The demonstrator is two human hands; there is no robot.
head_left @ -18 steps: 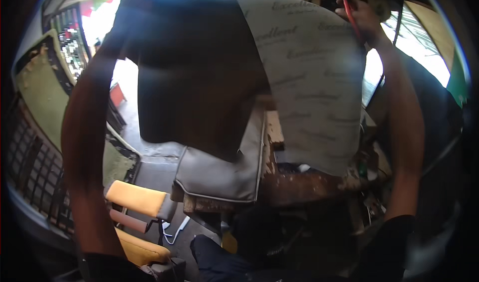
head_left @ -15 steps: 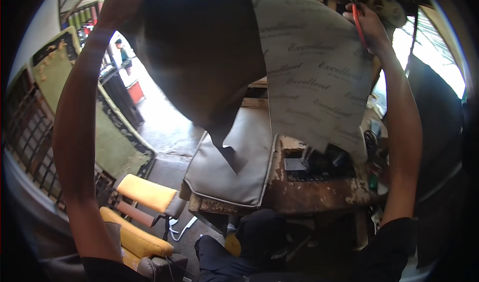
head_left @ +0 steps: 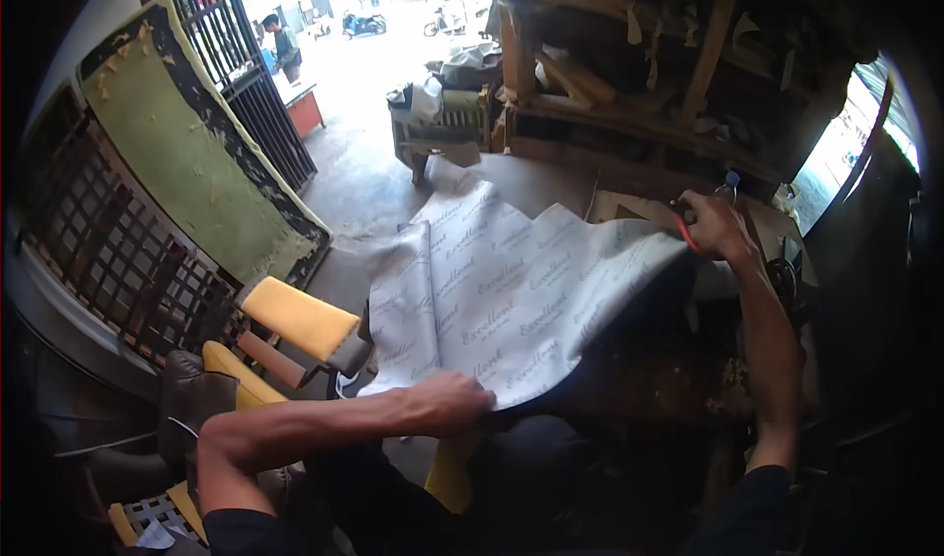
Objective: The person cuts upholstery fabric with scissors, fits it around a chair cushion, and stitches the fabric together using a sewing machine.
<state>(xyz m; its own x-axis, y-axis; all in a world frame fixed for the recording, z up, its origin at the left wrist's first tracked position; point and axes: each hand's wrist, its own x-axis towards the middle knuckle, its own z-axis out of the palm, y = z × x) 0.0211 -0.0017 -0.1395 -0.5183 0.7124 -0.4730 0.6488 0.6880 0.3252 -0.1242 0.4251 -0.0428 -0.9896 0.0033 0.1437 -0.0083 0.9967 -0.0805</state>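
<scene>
A large sheet of upholstery vinyl [head_left: 511, 291], pale printed backing facing up, spreads in front of me over the worktable. My left hand [head_left: 452, 402] is closed on its near edge, the forearm crossing from the left. At the sheet's far right corner, my right hand [head_left: 718, 227] is closed around red-handled scissors [head_left: 686, 235]. Only part of the red handle shows, and the blades cannot be made out. The same hand is at the sheet's corner; whether its fingers pinch the vinyl is hard to see. A fold runs along the sheet's left part.
The dark worktable [head_left: 639, 384] extends right of the sheet. Yellow cushioned pieces [head_left: 300, 318] stand at the left, near a green padded panel [head_left: 187, 143] leaning by a lattice. Wooden frames [head_left: 610, 114] fill the back. A person [head_left: 283, 50] stands far off by the doorway.
The vinyl has come down from upright in front of me to lie with its backing up. My left hand has swung down to the near edge; my right hand has lowered with the scissors.
</scene>
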